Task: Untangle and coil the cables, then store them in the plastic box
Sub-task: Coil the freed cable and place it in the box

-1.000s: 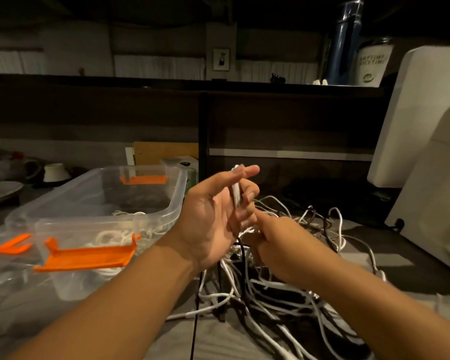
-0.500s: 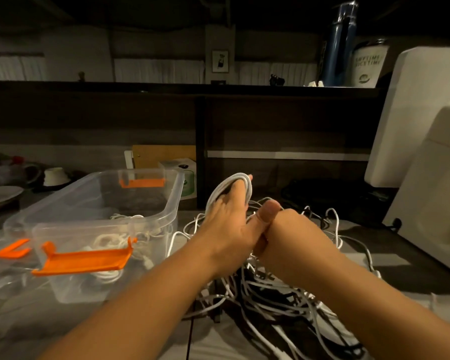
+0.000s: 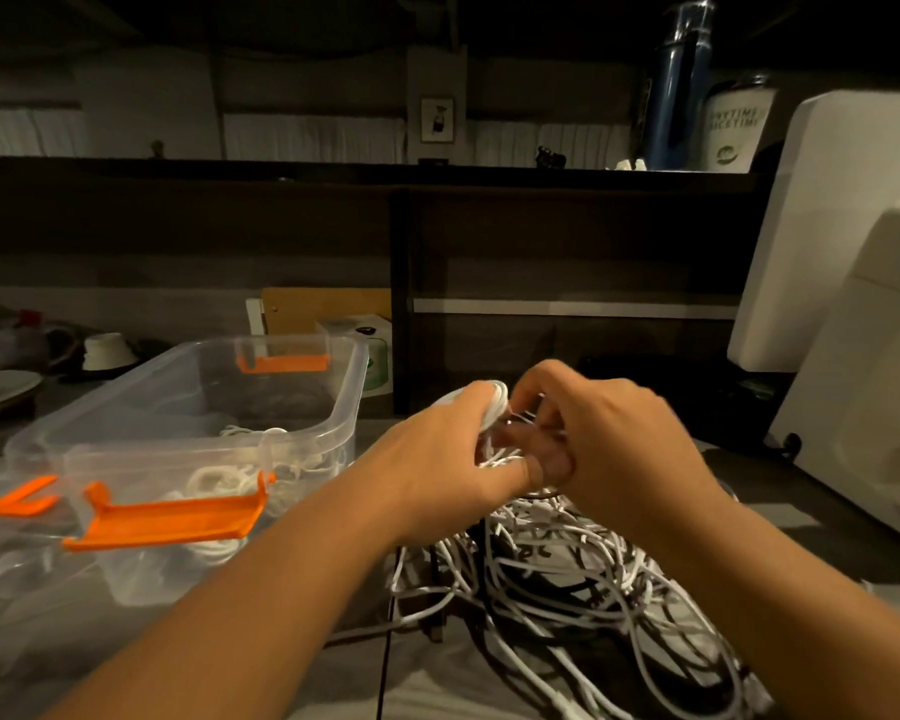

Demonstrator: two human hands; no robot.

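Holding a small coil of white cable (image 3: 495,405) above the grey table (image 3: 780,506), the left hand (image 3: 437,459) has its fingers curled round the near side of the loops, and its thumb lies below them. The right hand (image 3: 611,439) meets the same coil from the other side. Its index finger is bent over the top of the loops and its thumb is under them, so it pinches the coil, although this part is a little blurred. The two hands touch each other at the thumbs.

Directly under the hands lies a tangled heap of white and black cables (image 3: 567,579), which spreads on the table toward the near right. From the coil some strands go down into this heap.

To the left of the hands, just beside the left forearm, stands a clear rectangular plastic box (image 3: 352,397) without a lid. It has an orange latch (image 3: 172,522) on its near end and another on its far end. Inside the box lie some coiled white cables (image 3: 219,478).
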